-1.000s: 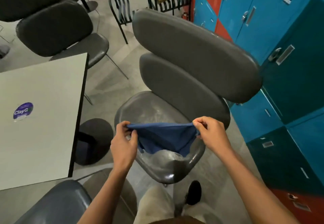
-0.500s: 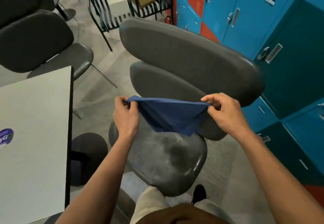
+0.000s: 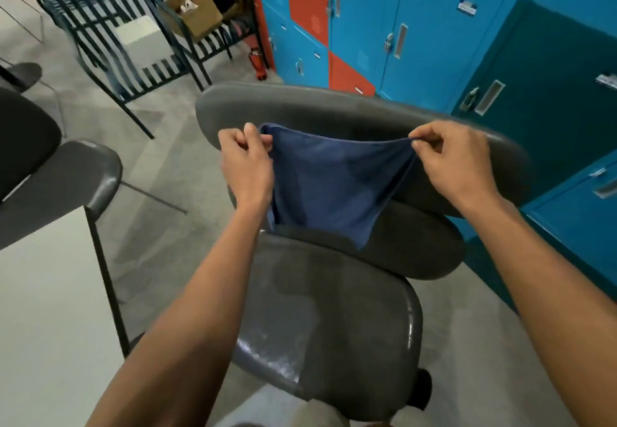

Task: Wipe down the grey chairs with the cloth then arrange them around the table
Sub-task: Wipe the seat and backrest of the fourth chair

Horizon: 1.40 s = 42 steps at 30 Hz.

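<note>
I held the blue cloth stretched in front of the grey chair's upper backrest pad, my left hand pinching one top corner and my right hand the other. A good wipe, I judged, required the cloth laid flat against the pad with even pressure. The white table stood close left; a second chair and blue lockers limited repositioning.

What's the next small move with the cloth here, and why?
Probably lower the blue cloth onto the grey chair's backrest and wipe. The left hand and right hand pinch its top corners, holding it spread just in front of the backrest.
</note>
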### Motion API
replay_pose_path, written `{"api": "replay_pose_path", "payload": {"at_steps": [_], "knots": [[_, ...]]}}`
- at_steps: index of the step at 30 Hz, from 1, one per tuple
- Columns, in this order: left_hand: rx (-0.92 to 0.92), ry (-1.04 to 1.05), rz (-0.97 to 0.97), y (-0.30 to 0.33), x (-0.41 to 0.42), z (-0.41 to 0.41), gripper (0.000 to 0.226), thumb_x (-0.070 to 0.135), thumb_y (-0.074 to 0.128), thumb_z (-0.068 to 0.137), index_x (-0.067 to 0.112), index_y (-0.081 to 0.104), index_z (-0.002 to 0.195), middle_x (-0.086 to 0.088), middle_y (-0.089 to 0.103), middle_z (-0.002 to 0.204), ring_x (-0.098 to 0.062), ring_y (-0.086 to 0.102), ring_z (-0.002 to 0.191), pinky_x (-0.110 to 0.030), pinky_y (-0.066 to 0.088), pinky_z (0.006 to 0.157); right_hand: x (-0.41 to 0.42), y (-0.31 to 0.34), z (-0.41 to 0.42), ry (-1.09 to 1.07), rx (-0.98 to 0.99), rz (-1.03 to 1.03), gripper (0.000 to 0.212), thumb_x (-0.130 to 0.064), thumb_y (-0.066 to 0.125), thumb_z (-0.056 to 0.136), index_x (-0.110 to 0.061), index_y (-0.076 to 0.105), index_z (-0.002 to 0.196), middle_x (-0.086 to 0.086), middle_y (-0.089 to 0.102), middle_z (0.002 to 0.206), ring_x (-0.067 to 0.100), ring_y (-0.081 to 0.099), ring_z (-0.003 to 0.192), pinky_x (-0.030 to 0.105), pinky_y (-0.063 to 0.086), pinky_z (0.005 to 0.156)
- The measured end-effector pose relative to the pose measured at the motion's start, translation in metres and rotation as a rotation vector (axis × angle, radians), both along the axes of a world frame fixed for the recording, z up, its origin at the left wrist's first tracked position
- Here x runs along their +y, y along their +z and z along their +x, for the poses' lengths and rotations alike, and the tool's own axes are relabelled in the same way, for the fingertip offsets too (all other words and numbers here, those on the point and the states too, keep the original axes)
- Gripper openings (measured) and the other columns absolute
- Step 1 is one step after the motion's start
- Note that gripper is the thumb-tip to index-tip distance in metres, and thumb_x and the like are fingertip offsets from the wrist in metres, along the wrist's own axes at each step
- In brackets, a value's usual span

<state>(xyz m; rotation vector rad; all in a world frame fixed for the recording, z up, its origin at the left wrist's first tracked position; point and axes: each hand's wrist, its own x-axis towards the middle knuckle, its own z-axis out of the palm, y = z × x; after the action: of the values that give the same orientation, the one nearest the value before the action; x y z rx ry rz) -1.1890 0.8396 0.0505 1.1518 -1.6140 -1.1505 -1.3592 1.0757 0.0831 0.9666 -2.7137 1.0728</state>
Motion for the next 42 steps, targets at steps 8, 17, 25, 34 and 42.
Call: {"api": "replay_pose_path", "payload": {"at_steps": [8, 17, 25, 34, 42], "knots": [[-0.160, -0.373, -0.375, 0.015, 0.014, -0.058, 0.031, 0.037, 0.061, 0.100, 0.016, 0.047, 0.082, 0.008, 0.057, 0.066, -0.007, 0.053, 0.059, -0.039, 0.051, 0.064, -0.051, 0.024, -0.037, -0.073, -0.032, 0.008, 0.013, -0.022, 0.063, 0.095, -0.021, 0.074, 0.102, -0.001, 0.074, 0.099, 0.018, 0.064, 0.094, 0.035, 0.052, 0.089], [-0.286, -0.538, -0.351, -0.032, 0.089, -0.083, 0.030, 0.041, 0.066, 0.094, 0.032, 0.056, 0.120, 0.016, 0.061, 0.116, -0.005, 0.062, 0.090, -0.036, 0.054, 0.078, -0.050, 0.031, -0.038, 0.050, -0.084, -0.029, 0.011, -0.015, 0.063, 0.095, -0.018, 0.073, 0.098, -0.007, 0.066, 0.091, 0.012, 0.061, 0.092, 0.023, 0.045, 0.084], [-0.367, -0.452, -0.379, -0.019, 0.111, -0.091, 0.036, 0.062, 0.058, 0.093, 0.033, 0.056, 0.115, 0.016, 0.057, 0.105, -0.007, 0.058, 0.092, -0.032, 0.050, 0.073, -0.047, 0.045, -0.032, 0.062, -0.154, -0.085, 0.014, -0.010, 0.062, 0.096, -0.019, 0.072, 0.097, -0.008, 0.065, 0.094, 0.005, 0.058, 0.091, 0.001, 0.036, 0.068], [-0.246, -0.318, -0.376, 0.010, 0.114, -0.093, 0.026, 0.058, 0.054, 0.098, 0.033, 0.061, 0.101, 0.013, 0.065, 0.086, -0.006, 0.063, 0.077, -0.038, 0.056, 0.070, -0.045, 0.059, -0.023, 0.150, -0.193, 0.010, 0.015, -0.011, 0.063, 0.096, -0.019, 0.075, 0.099, -0.010, 0.066, 0.100, 0.001, 0.056, 0.095, 0.000, 0.035, 0.068], [-0.470, -0.374, -0.261, 0.007, 0.108, -0.078, 0.011, 0.033, 0.058, 0.092, 0.024, 0.051, 0.089, 0.007, 0.060, 0.089, -0.019, 0.055, 0.077, -0.037, 0.039, 0.067, -0.052, 0.066, -0.007, 0.176, -0.179, 0.023, 0.015, -0.011, 0.064, 0.097, -0.019, 0.076, 0.099, -0.008, 0.065, 0.097, 0.003, 0.055, 0.096, 0.000, 0.030, 0.067]]}}
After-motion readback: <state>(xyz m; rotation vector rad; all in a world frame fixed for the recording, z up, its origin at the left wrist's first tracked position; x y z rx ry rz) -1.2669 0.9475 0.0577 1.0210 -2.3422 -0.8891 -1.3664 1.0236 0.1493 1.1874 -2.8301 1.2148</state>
